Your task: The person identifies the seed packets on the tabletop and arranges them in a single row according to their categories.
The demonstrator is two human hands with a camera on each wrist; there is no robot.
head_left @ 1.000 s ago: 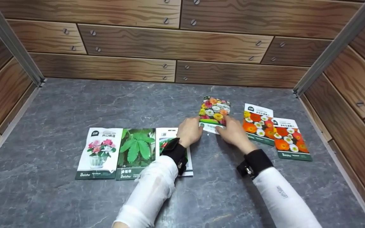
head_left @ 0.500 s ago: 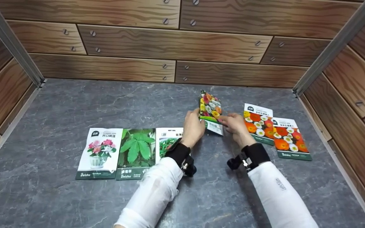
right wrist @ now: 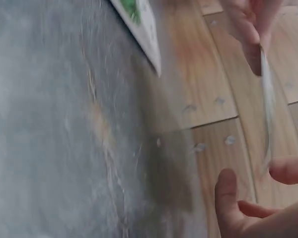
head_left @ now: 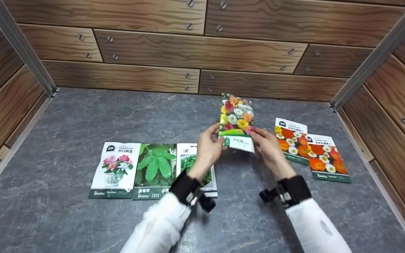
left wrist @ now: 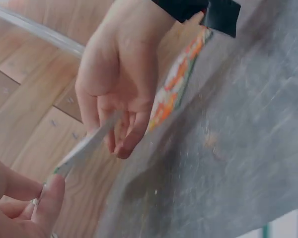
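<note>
A seed packet (head_left: 237,114) with mixed bright flowers is held up off the table in the head view, its white label end toward me. My left hand (head_left: 207,147) pinches its left edge between thumb and fingers. At the right edge is my right hand (head_left: 269,146); in the right wrist view its fingertips touch the packet (right wrist: 268,104) while the thumb stands apart. Seen edge-on in the left wrist view, the packet (left wrist: 84,146) spans from one hand to the other.
Left of the hands lie a pink-flower packet (head_left: 113,168), a green-leaf packet (head_left: 156,165) and a third packet (head_left: 185,158), partly behind my left arm. Two orange-flower packets (head_left: 290,138) (head_left: 327,158) overlap at right. Wood-patterned walls (head_left: 146,72) enclose the grey table (head_left: 83,116).
The flower packet, first flat on the table under both hands, has been lifted and tilted up. My left hand has taken its left edge; the right hand has moved to its right edge.
</note>
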